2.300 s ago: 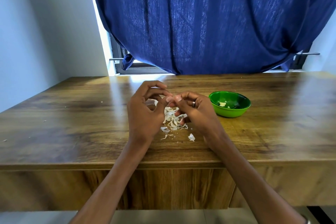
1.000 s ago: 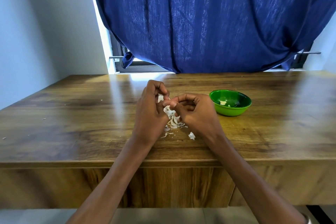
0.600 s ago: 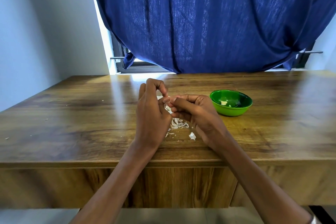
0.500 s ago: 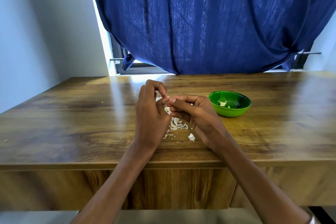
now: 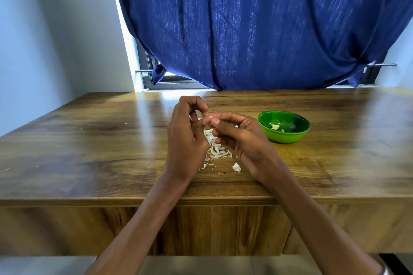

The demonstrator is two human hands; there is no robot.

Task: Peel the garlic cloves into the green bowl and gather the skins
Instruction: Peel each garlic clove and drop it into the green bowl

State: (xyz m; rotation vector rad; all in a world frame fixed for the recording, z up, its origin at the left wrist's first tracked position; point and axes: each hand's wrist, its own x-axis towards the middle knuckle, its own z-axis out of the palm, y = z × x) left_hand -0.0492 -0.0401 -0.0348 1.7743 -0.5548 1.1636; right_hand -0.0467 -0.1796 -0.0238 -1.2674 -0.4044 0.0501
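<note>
my left hand point(image 5: 185, 138) and right hand point(image 5: 241, 138) pinch a small white garlic clove point(image 5: 210, 117) above papery white skins point(image 5: 215, 149), mid wooden tabletop point(image 5: 89, 140).

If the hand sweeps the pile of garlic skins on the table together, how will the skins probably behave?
The garlic skins look thin, curled and papery, so they are probably very light and may scatter rather than slide as one pile. Loose flakes already lie apart on the table, which suggests small pieces get left behind. They seem floppy and would likely crumple when pinched.
</note>
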